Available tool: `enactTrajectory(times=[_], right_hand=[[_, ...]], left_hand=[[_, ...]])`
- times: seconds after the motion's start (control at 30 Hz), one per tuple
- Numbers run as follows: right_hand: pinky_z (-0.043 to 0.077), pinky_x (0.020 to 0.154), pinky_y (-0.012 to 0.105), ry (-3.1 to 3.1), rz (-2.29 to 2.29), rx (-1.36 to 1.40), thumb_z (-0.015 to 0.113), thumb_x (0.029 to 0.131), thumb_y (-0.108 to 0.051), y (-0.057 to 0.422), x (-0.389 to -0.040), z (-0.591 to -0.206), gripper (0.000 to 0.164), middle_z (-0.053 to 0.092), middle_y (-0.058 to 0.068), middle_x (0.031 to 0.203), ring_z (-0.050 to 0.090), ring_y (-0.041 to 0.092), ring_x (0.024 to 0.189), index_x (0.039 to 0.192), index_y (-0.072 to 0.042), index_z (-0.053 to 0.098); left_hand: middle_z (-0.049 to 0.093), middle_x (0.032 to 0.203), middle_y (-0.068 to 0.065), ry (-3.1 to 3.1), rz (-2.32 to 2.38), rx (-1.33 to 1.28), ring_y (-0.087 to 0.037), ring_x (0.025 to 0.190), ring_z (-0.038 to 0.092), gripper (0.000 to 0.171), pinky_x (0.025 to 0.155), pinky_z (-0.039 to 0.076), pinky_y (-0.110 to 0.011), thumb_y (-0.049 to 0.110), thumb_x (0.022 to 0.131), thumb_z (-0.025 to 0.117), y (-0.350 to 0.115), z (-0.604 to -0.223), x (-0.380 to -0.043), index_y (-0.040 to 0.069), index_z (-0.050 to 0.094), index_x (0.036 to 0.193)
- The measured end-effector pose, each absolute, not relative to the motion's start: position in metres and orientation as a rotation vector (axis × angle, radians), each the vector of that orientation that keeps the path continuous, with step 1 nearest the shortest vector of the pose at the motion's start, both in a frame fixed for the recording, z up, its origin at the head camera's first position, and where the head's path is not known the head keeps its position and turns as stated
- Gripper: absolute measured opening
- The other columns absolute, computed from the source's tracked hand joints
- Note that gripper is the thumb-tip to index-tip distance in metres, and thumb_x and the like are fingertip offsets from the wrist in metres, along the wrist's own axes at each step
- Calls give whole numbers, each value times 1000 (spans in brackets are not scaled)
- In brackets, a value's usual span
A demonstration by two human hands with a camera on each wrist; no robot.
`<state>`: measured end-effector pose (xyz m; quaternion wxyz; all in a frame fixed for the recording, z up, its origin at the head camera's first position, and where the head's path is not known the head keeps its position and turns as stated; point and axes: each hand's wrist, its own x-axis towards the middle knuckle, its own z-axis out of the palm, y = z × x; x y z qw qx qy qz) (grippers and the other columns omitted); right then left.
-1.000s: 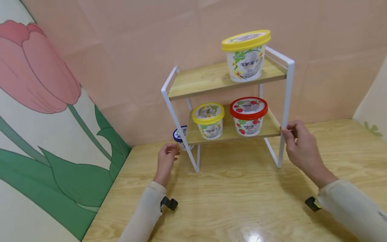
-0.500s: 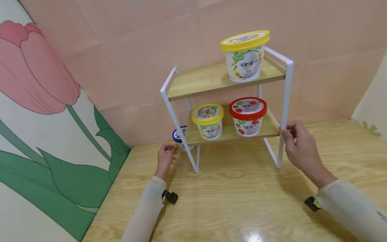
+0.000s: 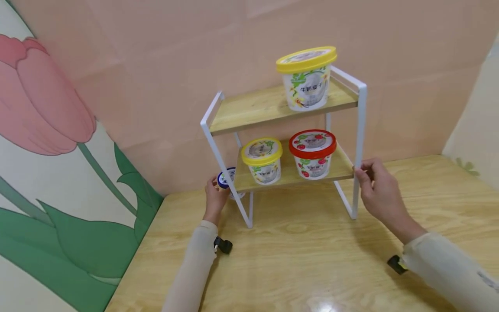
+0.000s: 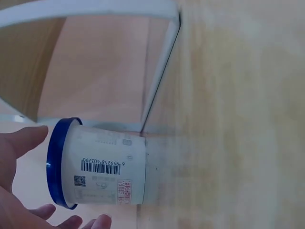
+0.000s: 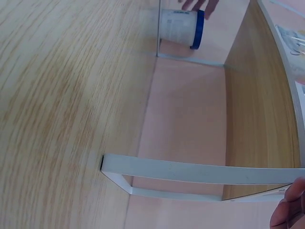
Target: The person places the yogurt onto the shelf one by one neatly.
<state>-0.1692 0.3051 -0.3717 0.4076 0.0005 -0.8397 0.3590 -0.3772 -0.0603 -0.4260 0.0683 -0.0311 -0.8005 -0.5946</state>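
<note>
A two-tier rack [image 3: 249, 110] with wooden shelves and a white metal frame stands on the table. My right hand [image 3: 383, 193] pinches its right front upright beside the lower shelf. A white ice cream tub with a blue lid [image 4: 102, 167] stands behind the rack's left legs, partly hidden by them in the head view. My left hand [image 3: 216, 200] is at this tub; in the left wrist view its thumb and fingers [image 4: 45, 210] spread either side of the lid. A yellow-lidded tub [image 3: 262, 161] and a red-lidded tub [image 3: 312, 155] sit on the lower shelf.
Another yellow-lidded tub [image 3: 308, 82] stands on the upper shelf, towards the right. The wooden table [image 3: 296, 260] reaches back to a pinkish wall covering [image 3: 167, 86]. A tulip-painted panel [image 3: 46, 99] borders the left side.
My left hand has moved forward from in front of the blue-lidded tub to its lid, fingers spreading around it. The right hand stays on the rack. The head view has shifted slightly.
</note>
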Motion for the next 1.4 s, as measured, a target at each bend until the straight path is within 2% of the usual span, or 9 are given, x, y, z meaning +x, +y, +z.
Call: enactTrajectory(times=[0.1, 0.27, 0.53, 0.83, 1.03, 1.2, 1.4], right_hand=[[36, 51, 12, -2123, 910, 13, 54, 102, -8, 302, -170, -374, 13, 58, 10, 80, 42, -8, 68, 105, 4, 54], [34, 51, 13, -2111, 891, 36, 56, 100, -7, 300, -171, -375, 12, 58, 9, 79, 41, -8, 67, 105, 4, 55], [34, 51, 13, -2123, 902, 32, 55, 101, -8, 299, -169, -374, 13, 60, 13, 81, 42, -9, 68, 106, 3, 55], [34, 50, 13, -2115, 897, 22, 55, 101, -8, 300, -169, -372, 13, 60, 14, 80, 41, -10, 67, 106, 4, 55], [35, 50, 14, -2131, 912, 20, 52, 103, -12, 302, -169, -372, 17, 59, 13, 80, 42, -8, 67, 106, 5, 54], [36, 49, 14, -2135, 920, 9, 51, 104, -12, 304, -169, -372, 18, 59, 15, 81, 42, -7, 66, 107, 5, 54], [35, 52, 12, -2126, 914, 11, 52, 103, -9, 306, -169, -372, 16, 59, 14, 82, 42, -9, 68, 106, 6, 54]], left_hand=[[38, 145, -30, -2429, -1782, -116, -48, 135, 42, 77, 114, 39, -53, -4, 84, 68, -64, -428, -379, 0, 28, 150], [37, 151, -32, -2450, -1804, -161, -48, 139, 40, 84, 117, 36, -52, -6, 84, 65, -69, -429, -382, -2, 19, 154], [45, 148, -28, -2531, -1670, -99, -43, 138, 44, 74, 117, 36, -51, 3, 85, 67, -71, -428, -381, 2, 33, 151], [47, 148, -24, -2538, -1705, -52, -40, 137, 46, 74, 117, 37, -50, 6, 85, 71, -71, -424, -377, 5, 37, 150], [50, 145, -25, -2524, -1701, -107, -41, 131, 51, 75, 112, 42, -50, 6, 82, 73, -73, -425, -375, 2, 39, 149], [51, 144, -19, -2544, -1743, -104, -37, 123, 57, 78, 101, 52, -46, 12, 82, 79, -75, -425, -371, 6, 41, 150], [53, 142, -17, -2579, -1707, -93, -34, 121, 57, 84, 95, 54, -41, 20, 79, 84, -82, -425, -356, 8, 41, 150]])
